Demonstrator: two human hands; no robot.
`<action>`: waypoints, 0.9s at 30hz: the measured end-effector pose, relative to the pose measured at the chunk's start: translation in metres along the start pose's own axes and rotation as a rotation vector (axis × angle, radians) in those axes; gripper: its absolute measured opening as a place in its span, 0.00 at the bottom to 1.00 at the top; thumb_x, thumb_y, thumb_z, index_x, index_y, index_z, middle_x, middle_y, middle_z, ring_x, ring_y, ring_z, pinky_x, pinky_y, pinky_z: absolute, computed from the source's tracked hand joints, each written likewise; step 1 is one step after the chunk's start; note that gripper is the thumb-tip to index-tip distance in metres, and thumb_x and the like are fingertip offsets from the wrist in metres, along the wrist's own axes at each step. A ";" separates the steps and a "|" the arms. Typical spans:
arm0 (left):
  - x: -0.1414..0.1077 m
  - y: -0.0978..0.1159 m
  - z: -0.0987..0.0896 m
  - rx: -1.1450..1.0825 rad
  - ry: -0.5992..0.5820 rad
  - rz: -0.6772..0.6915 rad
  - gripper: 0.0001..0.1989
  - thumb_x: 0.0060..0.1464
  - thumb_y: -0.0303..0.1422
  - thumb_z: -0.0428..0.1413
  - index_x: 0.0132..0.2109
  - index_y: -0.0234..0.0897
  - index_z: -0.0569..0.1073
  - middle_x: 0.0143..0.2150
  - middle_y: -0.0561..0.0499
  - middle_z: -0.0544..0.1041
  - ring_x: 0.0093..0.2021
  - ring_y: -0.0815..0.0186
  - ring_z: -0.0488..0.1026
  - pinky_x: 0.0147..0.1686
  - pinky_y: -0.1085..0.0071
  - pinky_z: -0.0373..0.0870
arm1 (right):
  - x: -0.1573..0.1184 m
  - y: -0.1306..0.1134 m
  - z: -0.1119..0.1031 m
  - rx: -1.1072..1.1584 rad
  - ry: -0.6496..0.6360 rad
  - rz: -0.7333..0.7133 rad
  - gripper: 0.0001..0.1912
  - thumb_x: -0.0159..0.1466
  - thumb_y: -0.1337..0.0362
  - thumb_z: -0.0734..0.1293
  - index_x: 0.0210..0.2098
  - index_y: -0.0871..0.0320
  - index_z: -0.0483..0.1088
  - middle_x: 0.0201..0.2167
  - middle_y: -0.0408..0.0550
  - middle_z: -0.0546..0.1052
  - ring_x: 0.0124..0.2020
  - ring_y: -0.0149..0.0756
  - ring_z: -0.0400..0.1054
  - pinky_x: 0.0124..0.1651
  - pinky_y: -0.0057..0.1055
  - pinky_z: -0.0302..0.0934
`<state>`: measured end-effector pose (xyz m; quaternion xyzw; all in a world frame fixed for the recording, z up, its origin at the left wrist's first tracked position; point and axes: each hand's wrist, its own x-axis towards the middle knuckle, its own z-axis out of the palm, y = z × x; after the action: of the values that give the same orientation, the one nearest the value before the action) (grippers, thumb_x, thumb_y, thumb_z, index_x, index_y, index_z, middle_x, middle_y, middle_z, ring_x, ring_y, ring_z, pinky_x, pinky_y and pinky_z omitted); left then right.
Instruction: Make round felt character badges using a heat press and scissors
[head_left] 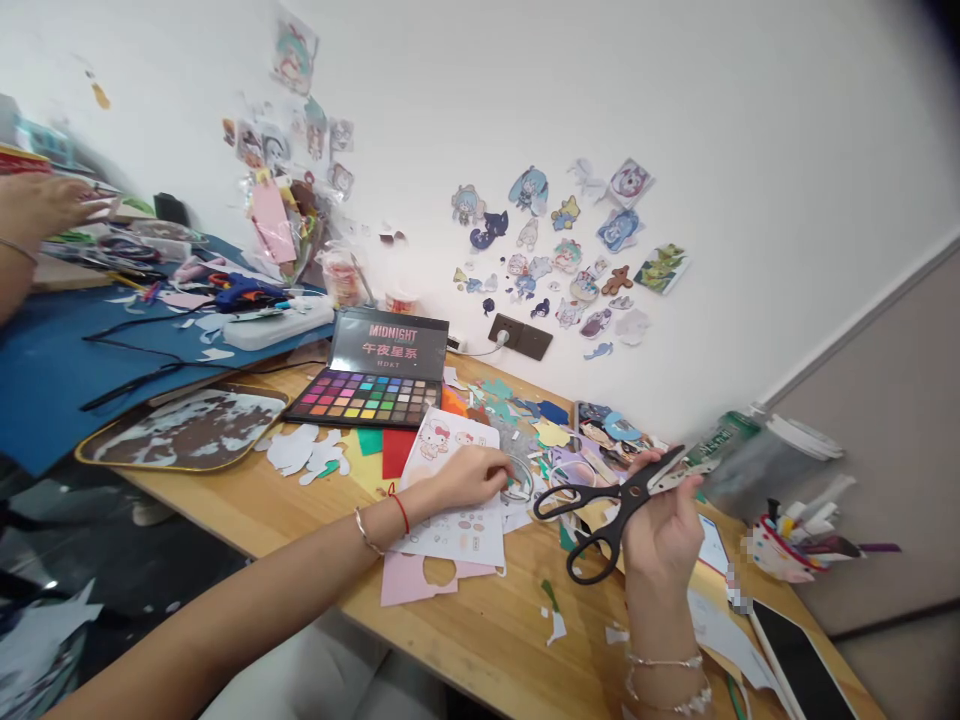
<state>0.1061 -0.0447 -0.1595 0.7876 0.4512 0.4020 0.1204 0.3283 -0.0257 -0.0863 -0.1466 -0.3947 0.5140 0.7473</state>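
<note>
My right hand [664, 535] is closed round the blade end of a pair of black-handled scissors [616, 515], whose finger loops point left, away from the palm. My left hand [474, 474] lies over a white sheet printed with cartoon figures [450, 535], its fingers curled. Right beside those fingertips is a clear ring-shaped item [519, 480], and I cannot tell whether they grip it. Below the printed sheet sticks out pink paper [405, 582] with a hole cut in it. Small paper scraps [556, 628] lie between my hands.
An open eyeshadow palette [367, 395] stands behind my left arm, with a smeared tray [187, 430] to its left. At right are a cup of pens [787, 545], a green can [724, 435] and a tablet [802, 660]. Another person's hand [52, 205] is at far left.
</note>
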 end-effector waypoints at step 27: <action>-0.001 0.022 0.010 0.183 0.118 0.141 0.21 0.49 0.44 0.56 0.44 0.32 0.69 0.37 0.44 0.73 0.38 0.58 0.68 0.38 0.65 0.62 | -0.016 0.022 0.013 -0.098 -0.154 0.159 0.11 0.62 0.58 0.62 0.41 0.52 0.70 0.46 0.43 0.72 0.50 0.32 0.64 0.60 0.41 0.52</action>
<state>0.1263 -0.0563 -0.1548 0.8000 0.4356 0.4125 -0.0073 0.3016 -0.0333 -0.0988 -0.1738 -0.4626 0.5618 0.6635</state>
